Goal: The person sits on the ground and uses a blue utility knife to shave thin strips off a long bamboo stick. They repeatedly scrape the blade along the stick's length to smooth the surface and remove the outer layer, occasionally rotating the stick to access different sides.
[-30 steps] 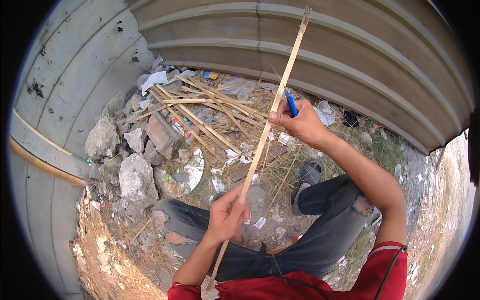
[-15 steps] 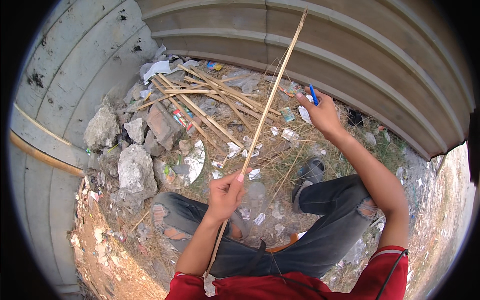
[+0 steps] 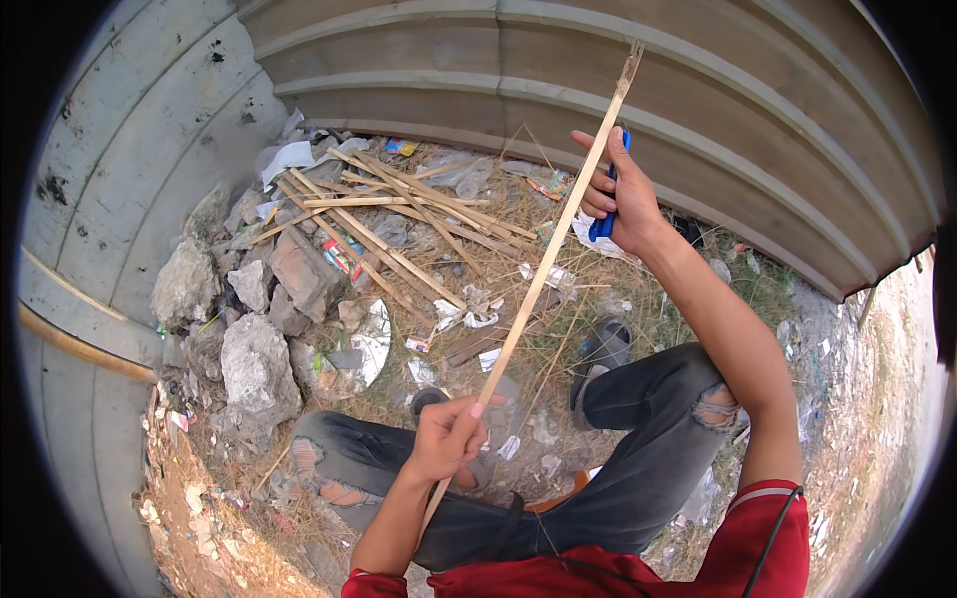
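Observation:
A long, thin bamboo strip [image 3: 541,284] slants from my lap up to the right, its far end dark and ragged. My left hand [image 3: 448,437] is closed around its lower part, thumb along the top. Near the upper part, my right hand [image 3: 625,204] curls around a blue tool [image 3: 606,189] shaped like a cutter knife; no blade shows. The right fingers reach behind the strip, with the thumb on its near side. Whether they press on it I cannot tell. Beyond my left hand lies a loose pile of similar bamboo strips [image 3: 384,204].
Rocks [image 3: 257,369] and broken concrete are heaped at the left. A corrugated metal wall [image 3: 419,70] closes off the far side, and a pale panel wall [image 3: 120,199] the left. Paper scraps and dry grass cover the ground around my shoes [image 3: 603,349].
My right hand has moved up and slightly left to the strip, with the blue tool now along it. The strip's upper end has swung right and down. The left hand keeps its grip.

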Action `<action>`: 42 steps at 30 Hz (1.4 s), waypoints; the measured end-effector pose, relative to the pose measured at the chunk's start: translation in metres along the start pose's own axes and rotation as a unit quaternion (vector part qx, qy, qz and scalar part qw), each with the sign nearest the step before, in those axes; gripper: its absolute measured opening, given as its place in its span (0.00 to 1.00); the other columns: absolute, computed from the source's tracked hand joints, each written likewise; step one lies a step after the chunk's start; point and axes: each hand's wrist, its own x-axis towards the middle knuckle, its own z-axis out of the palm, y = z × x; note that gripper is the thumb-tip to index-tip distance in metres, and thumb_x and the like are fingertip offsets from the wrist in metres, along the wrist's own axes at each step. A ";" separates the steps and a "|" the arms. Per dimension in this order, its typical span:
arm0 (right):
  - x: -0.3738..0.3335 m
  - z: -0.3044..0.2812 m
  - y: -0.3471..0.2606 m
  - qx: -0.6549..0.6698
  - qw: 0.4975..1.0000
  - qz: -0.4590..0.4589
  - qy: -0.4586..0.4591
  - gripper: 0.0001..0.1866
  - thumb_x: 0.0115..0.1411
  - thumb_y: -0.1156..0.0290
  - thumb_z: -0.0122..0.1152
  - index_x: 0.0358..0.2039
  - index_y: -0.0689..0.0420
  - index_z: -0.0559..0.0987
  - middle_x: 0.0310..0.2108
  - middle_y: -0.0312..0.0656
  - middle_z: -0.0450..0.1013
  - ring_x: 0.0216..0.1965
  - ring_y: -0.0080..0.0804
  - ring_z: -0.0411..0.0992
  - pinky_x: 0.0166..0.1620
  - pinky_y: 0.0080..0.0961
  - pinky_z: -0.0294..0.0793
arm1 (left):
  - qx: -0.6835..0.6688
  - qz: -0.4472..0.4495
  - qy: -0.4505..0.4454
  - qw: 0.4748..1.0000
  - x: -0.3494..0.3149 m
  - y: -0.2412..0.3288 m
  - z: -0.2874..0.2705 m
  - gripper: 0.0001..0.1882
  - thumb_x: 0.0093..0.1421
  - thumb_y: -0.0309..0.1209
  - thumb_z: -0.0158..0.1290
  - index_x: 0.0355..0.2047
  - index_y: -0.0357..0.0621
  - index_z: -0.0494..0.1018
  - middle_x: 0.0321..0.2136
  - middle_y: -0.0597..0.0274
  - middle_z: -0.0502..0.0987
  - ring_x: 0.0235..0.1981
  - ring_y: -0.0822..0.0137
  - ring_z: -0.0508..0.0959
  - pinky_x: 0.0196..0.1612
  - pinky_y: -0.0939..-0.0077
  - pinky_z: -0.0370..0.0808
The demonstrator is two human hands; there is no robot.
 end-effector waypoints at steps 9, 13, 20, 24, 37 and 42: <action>-0.002 -0.025 -0.012 0.184 0.959 0.059 -0.206 0.17 0.76 0.55 0.42 0.41 0.54 0.73 0.16 0.23 0.53 0.14 0.14 0.51 0.18 0.17 0.55 | -0.097 -0.064 -0.070 0.991 -0.002 0.000 0.003 0.23 0.76 0.37 0.40 0.52 0.26 0.74 0.11 0.68 0.60 0.09 0.79 0.57 0.11 0.82 0.57; -0.003 -0.025 -0.013 0.179 0.969 0.031 -0.166 0.14 0.74 0.59 0.49 0.33 0.51 0.69 0.16 0.24 0.53 0.14 0.15 0.50 0.19 0.18 0.55 | -0.131 -0.075 -0.085 0.985 -0.003 -0.003 0.005 0.23 0.76 0.39 0.41 0.50 0.26 0.74 0.11 0.69 0.60 0.08 0.79 0.56 0.11 0.82 0.55; 0.024 -0.085 -0.005 0.039 0.962 -0.054 0.266 0.14 0.73 0.58 0.54 0.34 0.53 0.69 0.17 0.25 0.55 0.15 0.16 0.51 0.20 0.21 0.53 | -0.141 -0.037 -0.048 0.988 -0.009 0.002 0.000 0.24 0.75 0.40 0.43 0.47 0.27 0.76 0.10 0.70 0.58 0.07 0.80 0.54 0.09 0.82 0.53; 0.019 -0.103 -0.006 -0.090 0.950 -0.004 0.298 0.17 0.71 0.53 0.58 0.40 0.56 0.73 0.19 0.27 0.59 0.15 0.15 0.53 0.21 0.20 0.53 | -0.065 0.019 0.029 0.997 -0.013 0.011 -0.005 0.25 0.75 0.42 0.44 0.47 0.26 0.76 0.10 0.70 0.59 0.07 0.79 0.55 0.09 0.82 0.53; -0.067 0.066 0.043 -0.349 0.931 -0.026 -0.105 0.18 0.57 0.58 0.76 0.34 0.62 0.84 0.27 0.38 0.80 0.30 0.21 0.74 0.37 0.23 0.73 | 0.056 0.054 0.084 0.993 0.010 0.018 0.020 0.19 0.76 0.32 0.43 0.57 0.30 0.73 0.17 0.64 0.74 0.10 0.82 0.64 0.13 0.85 0.59; -0.056 0.063 0.032 -0.318 0.947 -0.001 -0.049 0.14 0.60 0.62 0.73 0.31 0.61 0.84 0.22 0.33 0.75 0.25 0.15 0.67 0.28 0.22 0.64 | 0.109 0.026 0.098 0.989 -0.011 0.012 0.021 0.22 0.72 0.29 0.48 0.64 0.36 0.68 0.25 0.65 0.81 0.17 0.84 0.69 0.20 0.85 0.65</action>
